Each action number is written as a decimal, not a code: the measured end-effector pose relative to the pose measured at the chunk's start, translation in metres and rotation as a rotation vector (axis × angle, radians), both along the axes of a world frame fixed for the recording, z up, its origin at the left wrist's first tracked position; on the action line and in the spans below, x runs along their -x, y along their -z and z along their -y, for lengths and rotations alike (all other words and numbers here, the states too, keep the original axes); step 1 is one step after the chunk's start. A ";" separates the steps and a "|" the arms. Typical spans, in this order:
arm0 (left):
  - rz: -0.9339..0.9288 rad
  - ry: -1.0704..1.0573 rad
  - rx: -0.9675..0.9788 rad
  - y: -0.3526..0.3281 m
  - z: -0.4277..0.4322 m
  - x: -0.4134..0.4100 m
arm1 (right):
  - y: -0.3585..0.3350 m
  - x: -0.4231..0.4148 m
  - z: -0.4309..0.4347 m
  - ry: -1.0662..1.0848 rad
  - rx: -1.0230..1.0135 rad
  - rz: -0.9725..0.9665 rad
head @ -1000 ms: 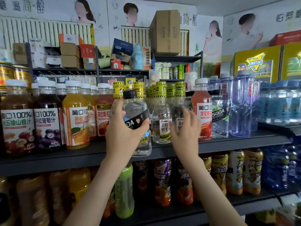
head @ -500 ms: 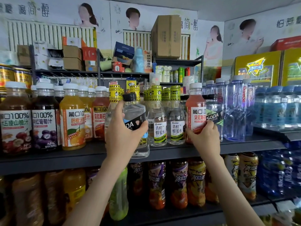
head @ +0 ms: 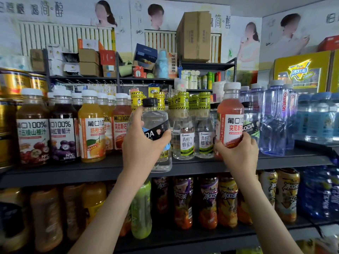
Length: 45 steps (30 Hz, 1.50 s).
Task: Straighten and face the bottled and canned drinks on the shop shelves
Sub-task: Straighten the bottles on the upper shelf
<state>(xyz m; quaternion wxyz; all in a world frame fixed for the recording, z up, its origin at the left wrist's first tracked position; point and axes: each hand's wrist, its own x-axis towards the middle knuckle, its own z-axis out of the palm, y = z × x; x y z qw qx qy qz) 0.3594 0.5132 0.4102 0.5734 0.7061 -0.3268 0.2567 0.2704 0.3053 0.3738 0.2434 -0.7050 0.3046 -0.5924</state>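
My left hand grips a clear soda bottle with a black cap and black label, held at the front edge of the dark shelf. My right hand grips the lower part of a pink juice bottle with a white cap, upright on the same shelf. Between my hands stand two clear honey-water bottles with yellow caps. A row of juice bottles stands to the left, labels facing out. Another black-capped soda bottle stands behind the pink one.
Tall clear bluish water bottles and blue-capped bottles fill the right of the shelf. Iced-tea bottles line the lower shelf. Gold cans stand at the far left. Cardboard boxes sit on a rear shelf.
My right hand moved right from the honey-water bottles and closed around the pink juice bottle. My left hand keeps holding the soda bottle in about the same place.
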 end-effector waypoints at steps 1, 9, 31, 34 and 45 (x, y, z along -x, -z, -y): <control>-0.003 -0.005 0.000 -0.001 -0.004 -0.001 | -0.003 0.002 -0.009 -0.023 0.022 0.005; -0.012 -0.144 0.038 -0.002 -0.065 -0.018 | -0.015 -0.027 -0.113 -0.461 0.074 0.030; 0.024 -0.287 0.053 0.018 -0.180 -0.080 | 0.015 -0.163 -0.232 -0.223 0.154 -0.042; 0.021 -0.268 0.032 0.022 -0.177 -0.083 | 0.013 -0.168 -0.232 -0.164 0.180 -0.091; 0.005 -0.183 -0.028 0.033 -0.158 -0.087 | 0.014 -0.162 -0.238 -0.297 0.188 -0.176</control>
